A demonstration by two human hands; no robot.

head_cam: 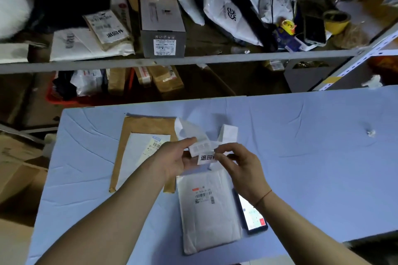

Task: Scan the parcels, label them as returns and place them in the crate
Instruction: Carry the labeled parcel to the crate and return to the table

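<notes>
Blue desk (pixel 301 135) under crowded shelves: a return label is coming off its strip.
Left hand (pixel 172 158) pinches the strip (pixel 199 148); right hand (pixel 234 162) pinches the label (pixel 206 157). White parcel (pixel 210 211) lies just below both grips, long axis toward the person, nearer the right hand.

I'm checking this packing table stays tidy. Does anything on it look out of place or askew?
A small crumpled white scrap lies alone on the blue table, far from the parcels. The brown envelope and white parcel lie slightly askew. A loose label strip trails behind the hands.
</notes>
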